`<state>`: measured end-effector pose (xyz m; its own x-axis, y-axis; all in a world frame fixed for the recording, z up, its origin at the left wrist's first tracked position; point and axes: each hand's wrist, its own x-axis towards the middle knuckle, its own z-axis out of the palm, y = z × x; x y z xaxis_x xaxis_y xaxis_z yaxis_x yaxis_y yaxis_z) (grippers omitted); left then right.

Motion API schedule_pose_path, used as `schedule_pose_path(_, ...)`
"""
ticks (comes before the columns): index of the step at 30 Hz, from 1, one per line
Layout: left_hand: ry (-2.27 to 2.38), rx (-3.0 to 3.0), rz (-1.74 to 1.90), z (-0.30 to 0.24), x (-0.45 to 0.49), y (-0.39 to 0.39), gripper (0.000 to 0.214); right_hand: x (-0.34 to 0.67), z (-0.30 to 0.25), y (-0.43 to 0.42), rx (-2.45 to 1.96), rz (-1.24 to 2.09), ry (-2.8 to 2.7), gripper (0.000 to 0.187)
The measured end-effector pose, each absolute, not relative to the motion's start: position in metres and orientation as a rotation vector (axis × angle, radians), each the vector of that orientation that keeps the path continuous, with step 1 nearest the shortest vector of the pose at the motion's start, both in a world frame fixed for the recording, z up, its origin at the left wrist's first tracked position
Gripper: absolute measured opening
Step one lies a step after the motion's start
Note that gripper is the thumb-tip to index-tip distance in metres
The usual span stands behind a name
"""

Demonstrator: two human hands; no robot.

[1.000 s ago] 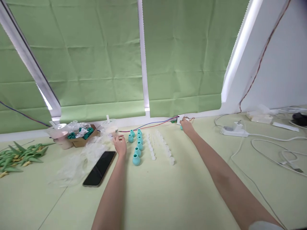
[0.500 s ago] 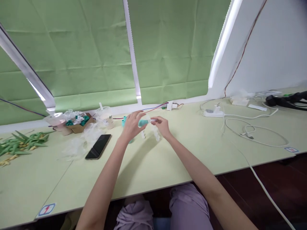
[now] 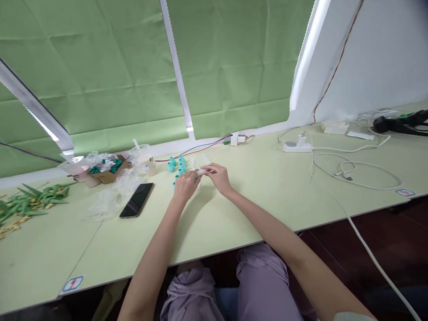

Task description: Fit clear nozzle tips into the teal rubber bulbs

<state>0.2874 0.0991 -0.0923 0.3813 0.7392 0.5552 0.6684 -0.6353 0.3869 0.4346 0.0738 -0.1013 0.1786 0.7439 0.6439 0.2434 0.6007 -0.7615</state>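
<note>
My left hand (image 3: 185,184) and my right hand (image 3: 216,175) meet over the pale green table (image 3: 261,196), fingers pinched together on a small teal and white piece (image 3: 199,173) held between them. Just beyond the hands stands a cluster of small teal vases (image 3: 177,165), with small white pieces (image 3: 200,160) beside them. The piece in my fingers is mostly hidden by them.
A black phone (image 3: 137,206) lies left of my hands on clear plastic wrap (image 3: 107,200). A cardboard box (image 3: 107,171), cups (image 3: 145,157) and green leaves (image 3: 26,203) sit further left. A white power strip (image 3: 296,146) and looping cables (image 3: 354,174) lie at right.
My right hand came back from the far edge of the table to meet my left hand. Both hands then lowered toward the table with the small piece between them. The view tilted down.
</note>
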Motion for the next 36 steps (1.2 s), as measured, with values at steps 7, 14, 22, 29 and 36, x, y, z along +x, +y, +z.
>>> schedule_pose_path(7, 1.624, 2.156, 1.528, -0.080, 0.268, 0.112, 0.037, 0.472, -0.108, 0.091, -1.042, 0.421, -1.039, 0.026)
schedule_pose_path(14, 1.666, 1.680, 1.843, -0.086, 0.211, 0.195, 0.041, 0.515, -0.131, 0.111, -1.319, 0.259, -1.054, 0.023)
schedule_pose_path(22, 1.794, 1.515, 1.569, -0.137, 0.187, 0.239, 0.041, 0.527, -0.148, 0.122, -1.543, 0.288, -1.090, 0.012)
schedule_pose_path(29, 1.700, 1.629, 1.584, -0.142, 0.198, 0.242, 0.035, 0.528, -0.159, 0.133, -1.274, 0.482, -1.058, 0.014)
schedule_pose_path(36, 1.690, 1.730, 1.522, -0.146, 0.197, 0.239, 0.037, 0.523, -0.159, 0.133, -1.195, 0.561, -1.048, 0.022)
